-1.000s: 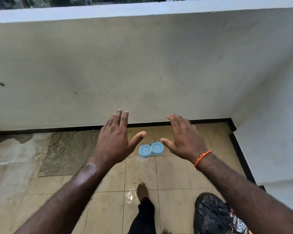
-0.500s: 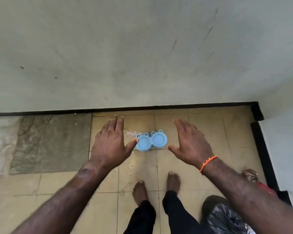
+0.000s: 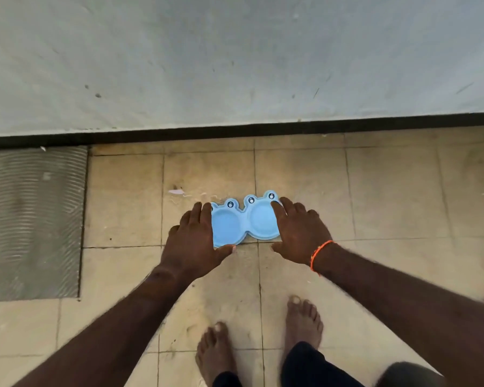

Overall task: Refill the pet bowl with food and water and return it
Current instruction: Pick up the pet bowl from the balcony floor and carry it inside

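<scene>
A light blue double pet bowl (image 3: 245,222) with frog-eye bumps lies on the tiled floor (image 3: 389,196) close to the wall; both cups look empty. My left hand (image 3: 192,241) covers its left end, fingers over the far rim and thumb at the near edge. My right hand (image 3: 299,233), with an orange band at the wrist, spans its right end the same way, index finger on the far rim and thumb by the near edge. The bowl rests flat on the floor between them.
A pale wall (image 3: 235,57) with a black skirting strip (image 3: 235,129) rises just behind the bowl. A ribbed grey mat (image 3: 31,219) lies on the left. My bare feet (image 3: 302,322) stand behind the bowl. A small scrap (image 3: 176,192) lies near its far left corner.
I have bent down, and the view has dropped toward the floor. Both hands moved from hovering apart in the air onto the two ends of the bowl.
</scene>
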